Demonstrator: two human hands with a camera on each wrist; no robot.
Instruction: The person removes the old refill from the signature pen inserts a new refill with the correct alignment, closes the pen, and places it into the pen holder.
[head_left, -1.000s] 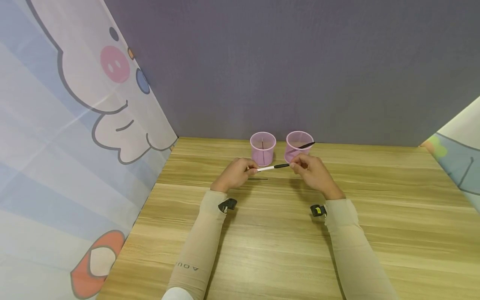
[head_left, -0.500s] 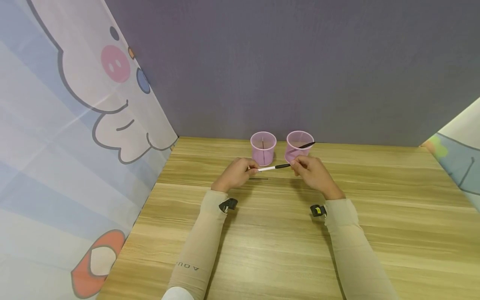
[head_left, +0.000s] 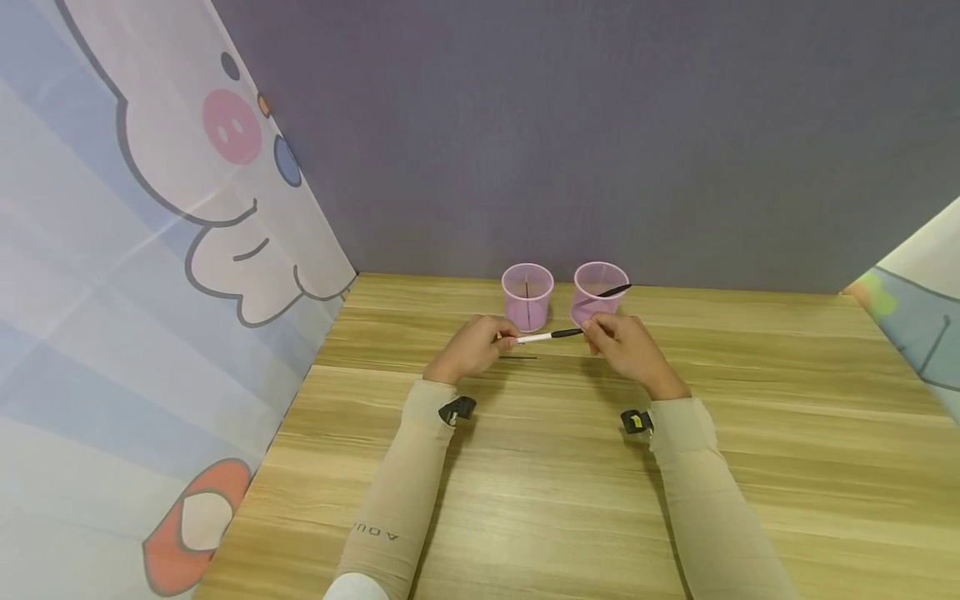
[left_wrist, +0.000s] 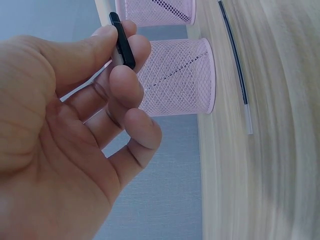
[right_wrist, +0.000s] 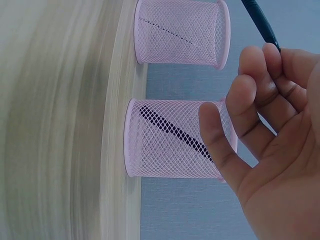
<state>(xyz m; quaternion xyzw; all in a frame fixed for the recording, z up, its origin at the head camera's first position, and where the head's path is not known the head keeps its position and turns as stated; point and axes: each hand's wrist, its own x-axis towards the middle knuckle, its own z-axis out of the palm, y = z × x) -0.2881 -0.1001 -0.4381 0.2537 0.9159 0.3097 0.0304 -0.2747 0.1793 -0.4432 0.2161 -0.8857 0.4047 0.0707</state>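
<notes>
A white pen [head_left: 536, 337] with a black grip section is held level between the two hands, above the table. My left hand [head_left: 474, 346] pinches its white end between thumb and fingers; the black end piece [left_wrist: 123, 42] pokes out in the left wrist view. At the black grip end, my right hand [head_left: 624, 346] pinches the tip with thumb and forefinger, and the tip itself is hidden. Below the left hand a thin dark pen refill [left_wrist: 235, 52] with a clear end lies on the wooden table [head_left: 540, 483].
Two pink mesh pen holders stand just behind the hands, near the grey back wall [head_left: 600, 142]. The left holder [head_left: 516, 314] contains a thin dark stick [head_left: 527, 290]. A black pen [head_left: 617, 291] leans in the right holder [right_wrist: 170, 165], sticking out over its rim.
</notes>
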